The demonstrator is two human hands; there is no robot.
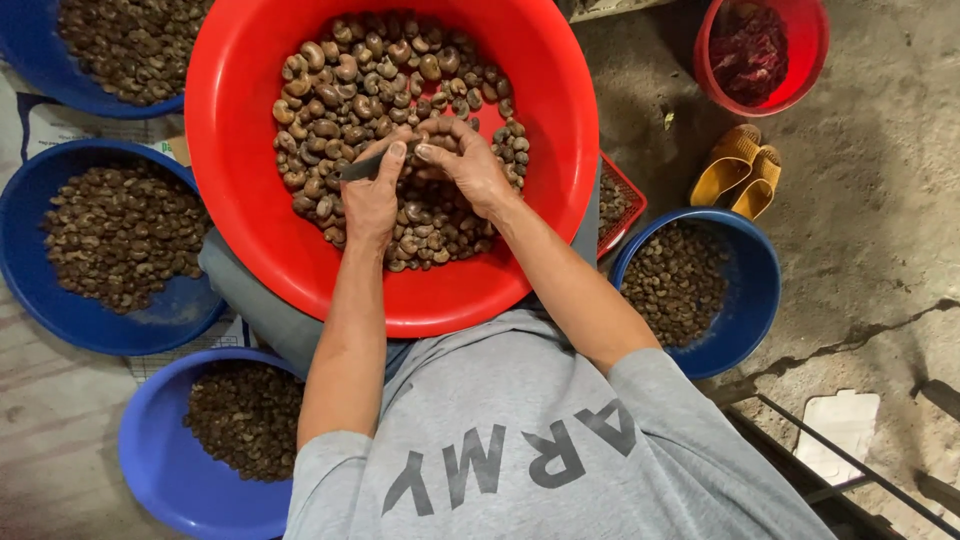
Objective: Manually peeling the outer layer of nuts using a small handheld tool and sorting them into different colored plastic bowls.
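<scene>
Two hands [420,175] over red basin [230,120]

nut-sorting workshop (basins [60,300] of cashews [120,235])

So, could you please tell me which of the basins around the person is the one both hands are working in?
The big red basin on the lap; left hand and right hand meet over its nuts. The blue basins sit untouched around it.

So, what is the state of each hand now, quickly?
Left hand: closed on a small dark tool.
Right hand: fingers pinching a nut.
</scene>
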